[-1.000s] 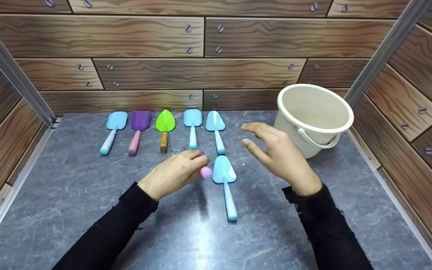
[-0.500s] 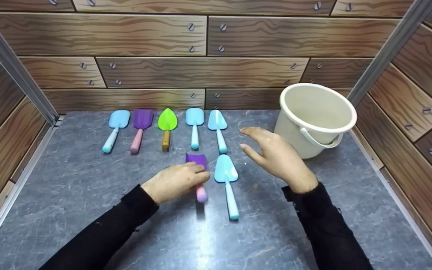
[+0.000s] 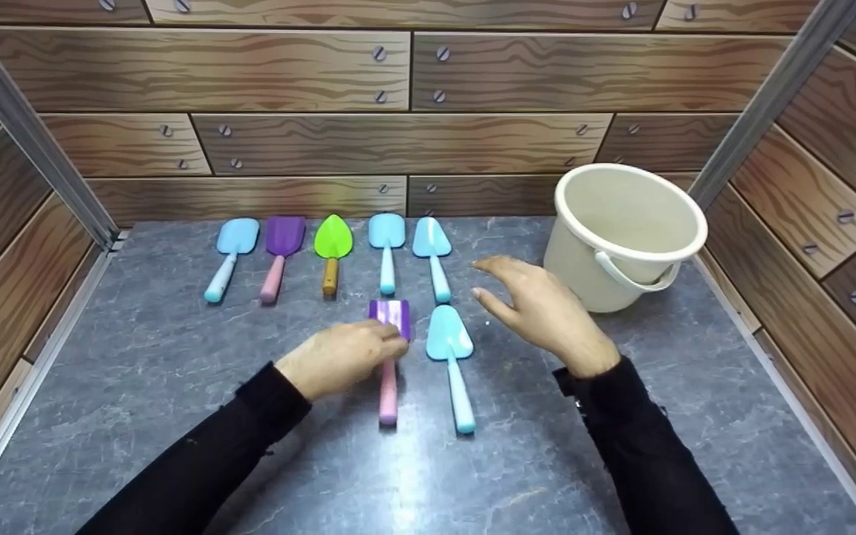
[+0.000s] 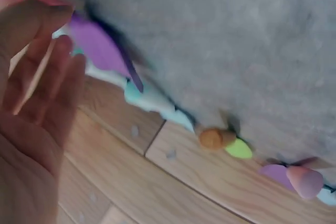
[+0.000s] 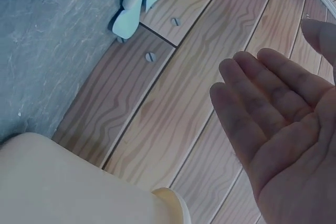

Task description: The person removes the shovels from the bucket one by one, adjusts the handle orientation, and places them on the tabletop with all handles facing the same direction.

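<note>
My left hand (image 3: 345, 358) hovers over a toy shovel with a purple blade (image 3: 392, 316) and pink handle (image 3: 388, 397), which lies on the grey tabletop. In the left wrist view the thumb and fingers (image 4: 67, 85) are parted, with the purple blade (image 4: 102, 51) just past them. The hand hides the shovel's neck in the head view. Just to the right lies a light-blue trowel (image 3: 450, 334), its handle toward me. My right hand (image 3: 547, 316) is held with fingers extended and nothing in it, between that trowel and a cream bucket (image 3: 584, 279).
Along the back of the tabletop runs a row: a blue shovel (image 3: 238, 236), a purple one (image 3: 284, 236), a green trowel (image 3: 334, 238) with a brown handle, another blue shovel (image 3: 386, 232) and a blue trowel (image 3: 432, 239). Wood-patterned walls (image 3: 309, 70) enclose the back and sides.
My left hand brought the purple shovel down beside the front blue trowel, laid it with its handle toward me and loosened its fingers. The right hand stays nearly still.
</note>
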Available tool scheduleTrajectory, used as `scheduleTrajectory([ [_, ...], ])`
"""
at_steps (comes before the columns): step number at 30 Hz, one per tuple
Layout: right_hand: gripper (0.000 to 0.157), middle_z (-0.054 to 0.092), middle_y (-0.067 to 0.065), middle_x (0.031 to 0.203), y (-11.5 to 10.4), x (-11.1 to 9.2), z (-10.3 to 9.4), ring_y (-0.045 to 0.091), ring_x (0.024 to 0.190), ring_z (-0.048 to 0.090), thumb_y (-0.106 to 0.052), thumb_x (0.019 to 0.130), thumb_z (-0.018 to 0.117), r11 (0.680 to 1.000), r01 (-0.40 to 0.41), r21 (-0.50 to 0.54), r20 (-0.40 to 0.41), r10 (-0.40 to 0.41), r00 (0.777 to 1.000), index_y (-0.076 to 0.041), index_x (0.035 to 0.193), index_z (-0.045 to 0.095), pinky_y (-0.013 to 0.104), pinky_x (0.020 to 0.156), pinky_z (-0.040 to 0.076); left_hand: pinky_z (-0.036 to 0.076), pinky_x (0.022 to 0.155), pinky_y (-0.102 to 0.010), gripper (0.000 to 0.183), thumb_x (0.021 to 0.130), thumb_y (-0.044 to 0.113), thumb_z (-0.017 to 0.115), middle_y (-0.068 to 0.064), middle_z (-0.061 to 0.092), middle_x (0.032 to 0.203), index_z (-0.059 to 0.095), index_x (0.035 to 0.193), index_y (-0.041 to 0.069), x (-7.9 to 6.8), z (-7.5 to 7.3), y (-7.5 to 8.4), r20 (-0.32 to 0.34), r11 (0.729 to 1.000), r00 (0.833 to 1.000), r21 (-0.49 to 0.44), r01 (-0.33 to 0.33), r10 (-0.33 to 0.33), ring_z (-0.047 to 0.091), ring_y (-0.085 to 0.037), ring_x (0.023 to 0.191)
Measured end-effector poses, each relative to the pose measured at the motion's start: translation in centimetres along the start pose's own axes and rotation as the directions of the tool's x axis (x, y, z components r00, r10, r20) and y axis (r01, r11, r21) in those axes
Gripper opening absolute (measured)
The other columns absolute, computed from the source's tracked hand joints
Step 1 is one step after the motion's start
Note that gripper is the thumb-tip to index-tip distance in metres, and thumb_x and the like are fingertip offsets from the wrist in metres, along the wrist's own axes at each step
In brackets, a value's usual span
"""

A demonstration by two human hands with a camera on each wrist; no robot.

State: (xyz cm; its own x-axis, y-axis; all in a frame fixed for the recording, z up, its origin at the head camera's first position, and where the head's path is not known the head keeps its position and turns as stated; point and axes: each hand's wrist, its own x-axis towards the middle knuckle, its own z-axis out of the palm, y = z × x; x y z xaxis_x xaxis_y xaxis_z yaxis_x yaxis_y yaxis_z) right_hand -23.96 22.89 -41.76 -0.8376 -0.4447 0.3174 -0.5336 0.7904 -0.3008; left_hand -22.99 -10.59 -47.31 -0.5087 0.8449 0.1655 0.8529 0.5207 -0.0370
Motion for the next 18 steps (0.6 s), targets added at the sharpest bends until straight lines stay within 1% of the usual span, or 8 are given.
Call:
scheduleTrajectory([
  [2,0.049,0.076,0.015,0.160,0.1,0.4,0.2,0.039,0.150,0.073,-0.039,0.119,0.071,0.999,-0.041,-0.022,0.012,0.041,0.999,-0.010,0.159,0.071,0.061,0.126,0.061,0.075,0.096,-0.045,0.027,0.104,0.004,0.084,-0.011,0.086,0.125,0.079,0.129,0.009,0.2,-0.7,-0.8,-0.052,0.996,0.995,-0.033,0.085,-0.087,0.085,-0.030,0.113],
  [4,0.053,0.073,0.015,0.165,0.2,0.8,0.2,0.040,0.155,0.070,-0.041,0.119,0.070,0.995,-0.092,-0.045,0.024,0.093,0.995,-0.012,0.163,0.068,0.064,0.128,0.059,0.074,0.100,-0.049,0.031,0.102,0.008,0.087,-0.014,0.086,0.127,0.079,0.133,0.007,0.4,-1.6,-1.8,-0.113,0.980,0.973,-0.047,0.195,-0.199,0.084,-0.033,0.114],
  [6,0.059,0.067,0.014,0.172,0.4,1.4,0.3,0.040,0.162,0.063,-0.045,0.119,0.068,0.987,-0.142,-0.076,0.035,0.145,0.989,-0.013,0.168,0.063,0.067,0.131,0.055,0.071,0.109,-0.055,0.042,0.104,0.015,0.087,-0.017,0.084,0.137,0.076,0.143,0.005,0.7,-2.4,-2.9,-0.162,0.946,0.932,-0.054,0.319,-0.323,0.083,-0.038,0.123],
  [8,0.065,0.058,0.015,0.181,0.6,2.1,0.5,0.041,0.169,0.055,-0.048,0.120,0.065,0.980,-0.178,-0.094,0.048,0.183,0.982,-0.013,0.174,0.057,0.067,0.137,0.049,0.064,0.122,-0.061,0.049,0.109,0.022,0.081,-0.019,0.078,0.151,0.071,0.154,0.005,0.9,-3.0,-3.8,-0.188,0.900,0.880,-0.068,0.431,-0.436,0.078,-0.042,0.137],
  [10,0.070,0.049,0.015,0.187,0.9,2.7,0.8,0.041,0.176,0.045,-0.051,0.120,0.062,0.971,-0.207,-0.115,0.060,0.215,0.975,-0.013,0.179,0.050,0.068,0.143,0.042,0.054,0.133,-0.064,0.053,0.114,0.026,0.073,-0.021,0.071,0.163,0.066,0.161,0.005,0.9,-3.2,-4.6,-0.200,0.851,0.828,-0.100,0.515,-0.524,0.071,-0.044,0.150],
  [13,0.075,0.037,0.015,0.193,1.2,3.4,1.2,0.044,0.181,0.033,-0.053,0.121,0.058,0.959,-0.252,-0.132,0.079,0.264,0.961,-0.013,0.183,0.043,0.070,0.147,0.032,0.039,0.145,-0.066,0.059,0.118,0.033,0.063,-0.022,0.059,0.177,0.060,0.169,0.004,1.0,-2.9,-5.5,-0.192,0.787,0.763,-0.152,0.598,-0.617,0.057,-0.044,0.166],
  [16,0.078,0.030,0.015,0.195,1.5,3.9,1.6,0.045,0.184,0.026,-0.054,0.121,0.057,0.942,-0.310,-0.130,0.086,0.322,0.943,-0.013,0.185,0.038,0.074,0.147,0.027,0.028,0.149,-0.067,0.065,0.120,0.038,0.058,-0.021,0.047,0.186,0.053,0.174,0.003,0.9,-2.2,-6.2,-0.180,0.734,0.712,-0.190,0.652,-0.679,0.045,-0.044,0.175],
  [18,0.080,0.028,0.015,0.196,1.7,4.1,2.0,0.045,0.184,0.024,-0.054,0.120,0.058,0.931,-0.344,-0.126,0.080,0.355,0.932,-0.013,0.186,0.036,0.075,0.147,0.027,0.025,0.150,-0.067,0.067,0.121,0.039,0.056,-0.020,0.040,0.190,0.050,0.176,0.003,0.8,-1.6,-6.5,-0.175,0.698,0.676,-0.213,0.684,-0.716,0.039,-0.044,0.179],
])
